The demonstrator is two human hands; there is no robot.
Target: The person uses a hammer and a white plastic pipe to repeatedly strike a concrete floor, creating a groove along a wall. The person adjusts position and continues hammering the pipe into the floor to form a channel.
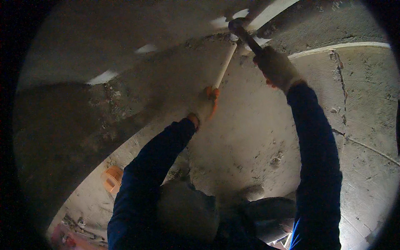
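My right hand (277, 68), in a pale glove with orange on it, is closed around the handle of a hammer (252, 41). The hammer's dark head is at the top, in front of the line where two rough grey surfaces meet. In a similar glove, my left hand (207, 102) grips the lower end of a long pale rod (226, 64). The rod slants up and right, its far end just below the hammer head. Whether head and rod touch, I cannot tell. Small white patches (239, 14) show around the hammer head.
A round orange plastic piece (111, 179) lies at lower left, with a red object (68, 237) below it. On the right are a ribbed strip (327, 83), a pale edging (358, 45) and a thin cord (371, 150). Loose rubble (277, 158) lies below my hands.
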